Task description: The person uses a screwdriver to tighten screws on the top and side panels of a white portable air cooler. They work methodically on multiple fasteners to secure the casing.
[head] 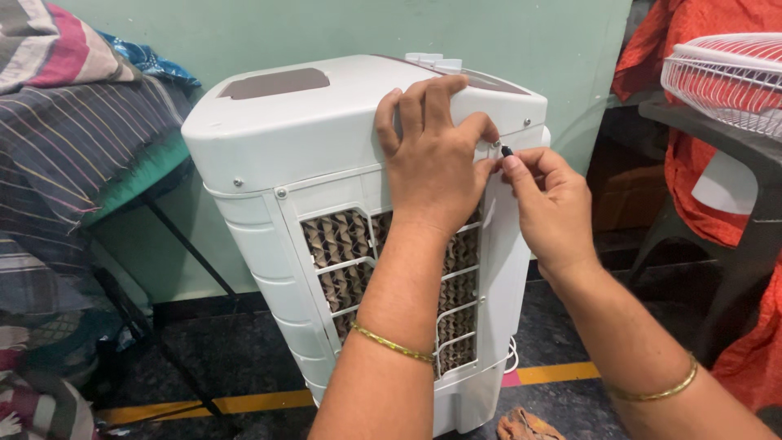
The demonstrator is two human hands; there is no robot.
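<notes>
Screw, small and dark, sits at the upper right corner of the white air cooler, its axis pointing out toward the person, pinched by the right hand while the left hand lies spread on the panel just beside it.

Head camera looks down, close, at the air cooler.

1. No packages, labels, signs or screens show anywhere in the view.
</notes>
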